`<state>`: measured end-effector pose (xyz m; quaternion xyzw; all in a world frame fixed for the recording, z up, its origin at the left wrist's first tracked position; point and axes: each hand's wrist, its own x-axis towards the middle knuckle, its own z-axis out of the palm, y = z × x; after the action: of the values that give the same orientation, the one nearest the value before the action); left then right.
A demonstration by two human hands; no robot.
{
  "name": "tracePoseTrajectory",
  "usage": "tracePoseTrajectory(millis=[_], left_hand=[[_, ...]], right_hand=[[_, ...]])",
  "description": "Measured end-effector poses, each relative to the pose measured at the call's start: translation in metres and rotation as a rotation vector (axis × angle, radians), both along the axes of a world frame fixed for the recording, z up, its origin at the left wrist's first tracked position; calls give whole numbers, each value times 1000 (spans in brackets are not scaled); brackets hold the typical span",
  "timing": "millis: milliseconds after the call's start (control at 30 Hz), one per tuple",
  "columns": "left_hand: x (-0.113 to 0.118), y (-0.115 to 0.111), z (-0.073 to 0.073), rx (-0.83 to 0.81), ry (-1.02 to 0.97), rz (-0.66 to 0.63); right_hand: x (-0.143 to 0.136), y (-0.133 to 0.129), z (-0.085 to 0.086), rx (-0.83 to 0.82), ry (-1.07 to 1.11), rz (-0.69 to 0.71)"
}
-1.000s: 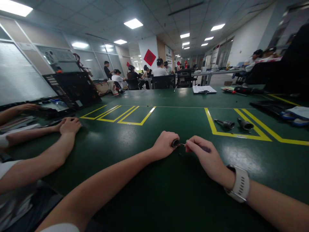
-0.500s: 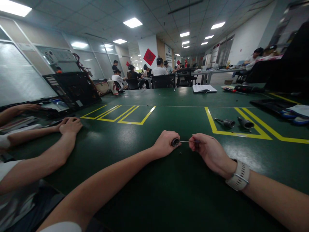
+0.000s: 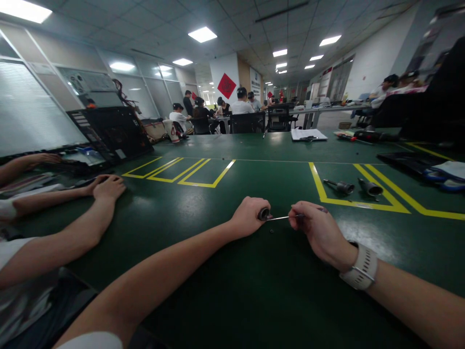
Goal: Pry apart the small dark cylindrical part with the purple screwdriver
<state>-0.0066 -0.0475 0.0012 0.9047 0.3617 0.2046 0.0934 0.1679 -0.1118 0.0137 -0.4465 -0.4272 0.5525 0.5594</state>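
Observation:
My left hand [image 3: 247,216] is closed around a dark metal hole saw [image 3: 263,214], its round open end facing me. My right hand [image 3: 313,225], with a pale watch strap at the wrist, pinches a slim screwdriver [image 3: 279,218]. The screwdriver's thin bright shaft points left, and its far end meets the hole saw's side near my left fingers. Whether the tip sits in a screw cannot be made out. On the table just below the shaft lies a tiny dark ring-like part [image 3: 271,231].
Two more hole saws [image 3: 370,187] lie inside a yellow taped box on the green table [image 3: 203,218], right of my hands. A clipboard [image 3: 308,134] and hand tools sit farther back. At the left, a co-worker's hands [image 3: 109,186] rest on the table near dark equipment.
My right hand has shifted slightly right with the screwdriver, whose shaft now slopes down to the left. More of the handle shows behind my fingers. My left hand keeps its hold.

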Motion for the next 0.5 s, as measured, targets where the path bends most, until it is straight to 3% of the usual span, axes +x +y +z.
tracePoseTrajectory(millis=[500], left_hand=[[0, -1, 0, -47, -66, 18]], right_hand=[[0, 2, -9, -15, -118, -5]])
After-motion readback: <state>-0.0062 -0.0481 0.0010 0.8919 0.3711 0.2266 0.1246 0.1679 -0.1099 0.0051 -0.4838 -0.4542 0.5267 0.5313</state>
